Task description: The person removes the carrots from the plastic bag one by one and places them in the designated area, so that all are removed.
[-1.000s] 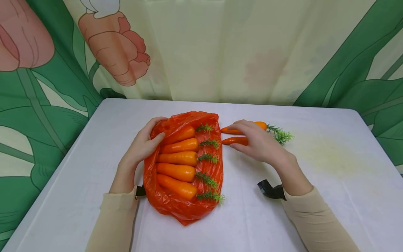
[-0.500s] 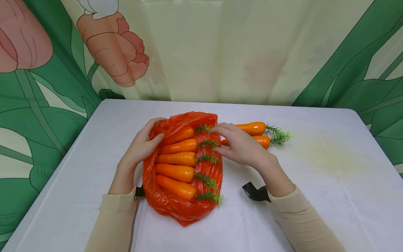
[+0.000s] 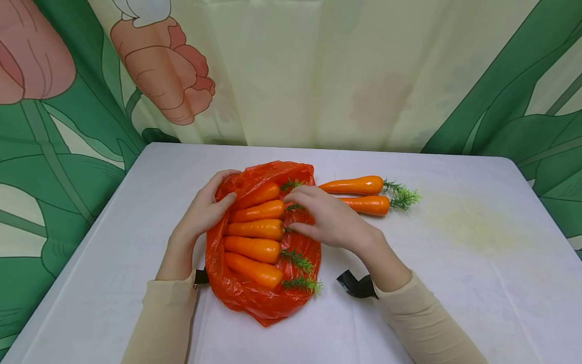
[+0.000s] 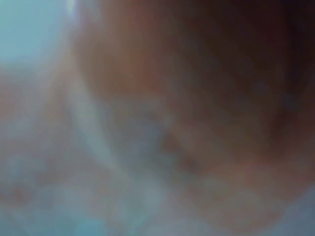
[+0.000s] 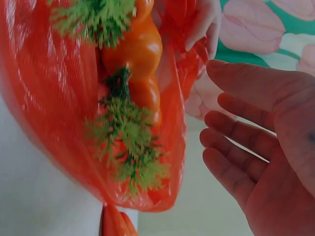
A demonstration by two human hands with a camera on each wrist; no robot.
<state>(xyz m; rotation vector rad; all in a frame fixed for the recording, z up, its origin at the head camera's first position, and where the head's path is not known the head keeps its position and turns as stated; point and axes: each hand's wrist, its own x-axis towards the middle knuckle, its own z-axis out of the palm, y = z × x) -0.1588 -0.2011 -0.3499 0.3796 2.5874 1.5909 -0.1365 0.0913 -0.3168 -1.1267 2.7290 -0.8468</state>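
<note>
A red plastic bag (image 3: 268, 309) lies spread on the table, its left side raised in my left hand (image 3: 202, 210), which holds the edge between thumb and fingers. Several orange carrots (image 3: 254, 246) with green leafy tops (image 3: 300, 260) sit in a row inside it, tops to the right. My right hand (image 3: 329, 217) hovers over the bag's right part, near the upper carrots' leaves; in the right wrist view its fingers (image 5: 234, 167) are spread and hold nothing. The left wrist view is too blurred to make anything out.
Right of the bag, two more carrots (image 3: 356, 185) lie side by side, leaves pointing right. A white cloth covers the table (image 3: 454, 303). Behind its far edge hangs a patterned curtain (image 3: 345, 76). Each wrist bears a black camera mount (image 3: 356, 285).
My right hand has moved left, from over the two loose carrots to above the bag. Those carrots lie where they were. The left hand still holds the bag.
</note>
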